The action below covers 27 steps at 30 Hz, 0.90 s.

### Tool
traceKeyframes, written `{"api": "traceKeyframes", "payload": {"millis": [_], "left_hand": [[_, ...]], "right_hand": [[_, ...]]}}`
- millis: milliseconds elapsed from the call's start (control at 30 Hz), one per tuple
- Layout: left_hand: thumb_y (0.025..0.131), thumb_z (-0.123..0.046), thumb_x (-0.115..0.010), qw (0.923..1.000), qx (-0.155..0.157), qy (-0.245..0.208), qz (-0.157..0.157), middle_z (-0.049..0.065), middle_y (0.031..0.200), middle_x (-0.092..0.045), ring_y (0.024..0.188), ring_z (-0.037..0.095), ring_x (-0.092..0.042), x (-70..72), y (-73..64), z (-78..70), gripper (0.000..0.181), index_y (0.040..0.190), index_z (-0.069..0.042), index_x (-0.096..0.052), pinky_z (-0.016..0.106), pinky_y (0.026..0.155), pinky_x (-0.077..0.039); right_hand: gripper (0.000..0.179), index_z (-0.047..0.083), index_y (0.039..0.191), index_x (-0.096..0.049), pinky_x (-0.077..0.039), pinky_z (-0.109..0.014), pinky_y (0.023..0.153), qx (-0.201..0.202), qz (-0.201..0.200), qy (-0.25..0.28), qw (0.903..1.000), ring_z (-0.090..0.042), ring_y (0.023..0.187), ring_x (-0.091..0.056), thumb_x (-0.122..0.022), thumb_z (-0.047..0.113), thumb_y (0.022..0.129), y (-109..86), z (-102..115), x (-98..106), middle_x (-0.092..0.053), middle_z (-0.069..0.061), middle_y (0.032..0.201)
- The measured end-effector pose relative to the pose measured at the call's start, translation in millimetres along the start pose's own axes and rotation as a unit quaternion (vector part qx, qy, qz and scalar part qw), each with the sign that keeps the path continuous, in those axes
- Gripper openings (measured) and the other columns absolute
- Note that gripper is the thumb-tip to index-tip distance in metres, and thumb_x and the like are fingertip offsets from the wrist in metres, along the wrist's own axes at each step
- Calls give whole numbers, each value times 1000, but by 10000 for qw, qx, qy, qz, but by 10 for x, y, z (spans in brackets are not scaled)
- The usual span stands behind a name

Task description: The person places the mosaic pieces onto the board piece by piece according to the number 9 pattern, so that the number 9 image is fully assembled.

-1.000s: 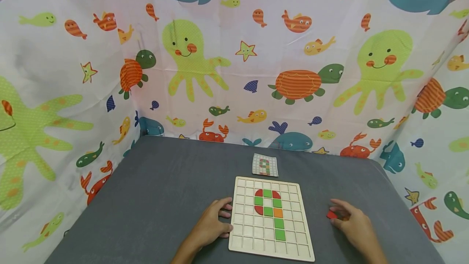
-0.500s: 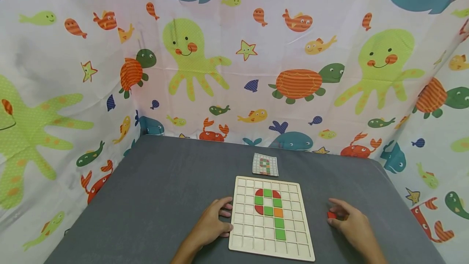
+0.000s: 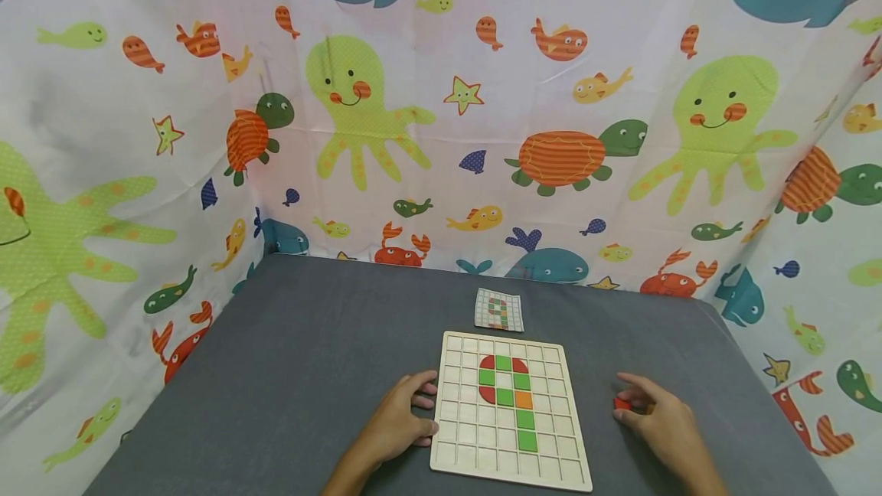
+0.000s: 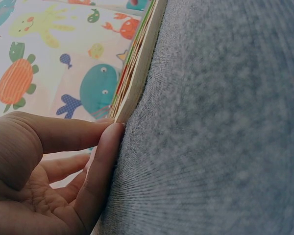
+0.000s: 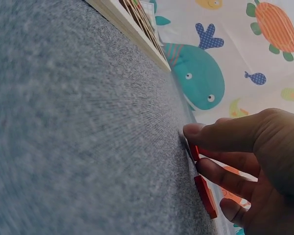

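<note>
A pale wooden grid board (image 3: 475,435) lies on the dark cloth, with red, green and orange tiles in its middle cells. My left hand (image 3: 398,421) holds the board's left edge; in the left wrist view, the fingertips (image 4: 110,131) meet at that edge. Right of the board, my right hand (image 3: 664,423) pinches a small red tile (image 3: 622,404) close to the cloth. The right wrist view shows this tile (image 5: 193,152) partly hidden by fingers. A second red piece (image 5: 205,197) lies below it there, beside the other fingers.
Behind the board lies a small pattern card (image 3: 498,309) printed with a coloured grid. Dark cloth (image 3: 331,343) covers the table. A curtain (image 3: 427,136) with sea animals hangs behind and at both sides.
The right fingers shift slightly around the red tile, and the tile turns a little. The left hand and the board stay where they were.
</note>
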State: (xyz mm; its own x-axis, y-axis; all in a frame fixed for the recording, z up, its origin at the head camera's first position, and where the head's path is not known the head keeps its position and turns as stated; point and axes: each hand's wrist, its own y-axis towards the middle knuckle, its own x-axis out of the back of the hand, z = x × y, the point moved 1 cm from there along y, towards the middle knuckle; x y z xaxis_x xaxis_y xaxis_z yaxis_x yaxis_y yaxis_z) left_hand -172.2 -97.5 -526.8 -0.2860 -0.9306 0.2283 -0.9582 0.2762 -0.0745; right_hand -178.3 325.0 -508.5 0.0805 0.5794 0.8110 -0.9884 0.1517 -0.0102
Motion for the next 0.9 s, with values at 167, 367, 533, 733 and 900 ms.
{"api": "traceKeyframes", "payload": {"millis": [167,367,533,733,900], "left_hand": [[79,13,-79,10000,12,16,-9,12,132,-58,115,30,-60,4,-6,2,79,153,-3,-52,36,60,-65],[80,11,-79,9999,54,128,-13,11,131,-58,114,29,-60,-1,-8,-8,78,152,-3,-53,33,60,-64],[79,11,-80,9998,35,181,-15,12,131,-58,114,29,-60,-4,-2,-12,78,152,-4,-54,33,59,-64],[79,11,-80,10000,-5,85,-6,13,132,-58,115,29,-60,2,-2,-20,79,152,-3,-53,34,60,-64],[80,10,-80,9999,17,115,-25,11,131,-58,114,28,-60,4,-2,-23,78,152,-4,-54,33,59,-64]], "right_hand": [[62,2,139,-66,-57,-62,91,91,-58,-12,9999,-32,100,-73,-91,12,83,-13,1,-14,-78,-8,103],[63,2,139,-66,-60,-53,82,52,-49,-31,10000,-30,98,-73,-92,13,82,-17,18,-33,-78,-8,102],[65,3,139,-66,-58,-39,73,105,-4,13,9999,-28,95,-73,-93,15,82,-33,83,-13,-78,-8,103],[65,5,140,-67,-57,-35,74,256,67,25,9996,-25,95,-73,-93,18,81,-53,188,-24,-78,-6,105],[65,6,139,-67,-57,-36,76,285,112,113,9995,-22,94,-71,-93,16,81,-60,272,-67,-78,-5,104]]}}
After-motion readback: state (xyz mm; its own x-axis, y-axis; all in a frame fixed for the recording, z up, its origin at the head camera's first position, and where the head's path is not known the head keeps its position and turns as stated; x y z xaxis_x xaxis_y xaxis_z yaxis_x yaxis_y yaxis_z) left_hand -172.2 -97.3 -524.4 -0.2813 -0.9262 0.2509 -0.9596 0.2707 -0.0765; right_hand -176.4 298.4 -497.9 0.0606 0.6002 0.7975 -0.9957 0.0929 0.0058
